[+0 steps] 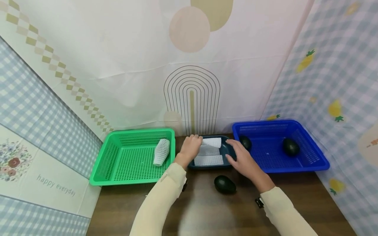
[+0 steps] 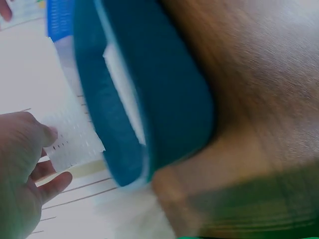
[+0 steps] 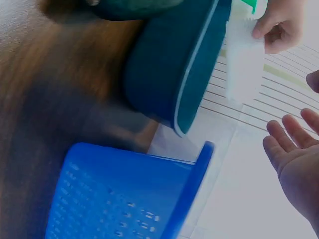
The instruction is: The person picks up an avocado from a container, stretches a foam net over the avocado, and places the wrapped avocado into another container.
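My left hand (image 1: 190, 148) pinches one end of a white foam net sleeve (image 1: 212, 142), raised over a dark teal basin (image 1: 228, 151). In the left wrist view the thumb and fingers grip the sleeve (image 2: 75, 132), which looks flat. More white foam net sleeves (image 1: 209, 160) lie in the basin. My right hand (image 1: 243, 158) hovers at the basin's right side, fingers spread and holding nothing. In the right wrist view this hand (image 3: 299, 164) is apart from the sleeve (image 3: 244, 64). A dark green avocado (image 1: 225, 184) lies on the table in front of the basin.
On the left stands a green basket (image 1: 130, 180) with a sleeve-wrapped item (image 1: 161, 152) in it. A blue basket (image 1: 265, 164) on the right holds avocados (image 1: 290, 146). Patterned cloth (image 1: 133, 82) hangs behind the wooden table (image 1: 200, 213).
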{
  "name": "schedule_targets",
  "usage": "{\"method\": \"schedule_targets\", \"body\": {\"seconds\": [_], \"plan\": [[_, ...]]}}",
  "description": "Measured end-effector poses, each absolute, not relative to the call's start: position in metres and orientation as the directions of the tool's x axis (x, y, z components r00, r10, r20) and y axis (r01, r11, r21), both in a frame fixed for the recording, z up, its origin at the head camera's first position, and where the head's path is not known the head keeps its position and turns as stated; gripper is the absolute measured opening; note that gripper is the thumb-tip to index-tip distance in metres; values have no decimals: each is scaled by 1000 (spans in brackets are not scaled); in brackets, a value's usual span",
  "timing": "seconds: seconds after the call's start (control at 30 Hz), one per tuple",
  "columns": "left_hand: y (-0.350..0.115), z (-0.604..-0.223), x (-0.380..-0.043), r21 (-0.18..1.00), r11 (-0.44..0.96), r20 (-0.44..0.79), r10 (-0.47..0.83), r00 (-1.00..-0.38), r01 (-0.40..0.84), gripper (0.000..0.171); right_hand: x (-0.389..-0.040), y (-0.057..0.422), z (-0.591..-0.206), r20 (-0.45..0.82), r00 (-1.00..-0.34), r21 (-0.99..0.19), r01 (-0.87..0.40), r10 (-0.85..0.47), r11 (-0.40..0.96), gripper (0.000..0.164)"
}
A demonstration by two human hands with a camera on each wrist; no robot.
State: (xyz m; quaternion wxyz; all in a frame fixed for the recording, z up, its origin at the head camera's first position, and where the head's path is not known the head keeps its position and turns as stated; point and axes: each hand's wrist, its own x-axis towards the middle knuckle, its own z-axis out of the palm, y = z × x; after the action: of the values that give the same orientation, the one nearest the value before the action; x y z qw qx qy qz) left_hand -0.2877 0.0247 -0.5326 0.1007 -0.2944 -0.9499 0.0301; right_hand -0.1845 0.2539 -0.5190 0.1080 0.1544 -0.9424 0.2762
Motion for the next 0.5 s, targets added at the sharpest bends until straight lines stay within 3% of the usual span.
{"method": "schedule_targets", "body": {"seconds": [0.2,0.5], "plan": [[21,-514,-275,-56,804,296,579,-760,591,23,-188,252,-510,373,-909,-496,-364,-185,788,54],[14,-493,-252,68,772,305,587,-750,632,32,-190,257,-506,555,-804,-390,-480,-215,786,43]]}}
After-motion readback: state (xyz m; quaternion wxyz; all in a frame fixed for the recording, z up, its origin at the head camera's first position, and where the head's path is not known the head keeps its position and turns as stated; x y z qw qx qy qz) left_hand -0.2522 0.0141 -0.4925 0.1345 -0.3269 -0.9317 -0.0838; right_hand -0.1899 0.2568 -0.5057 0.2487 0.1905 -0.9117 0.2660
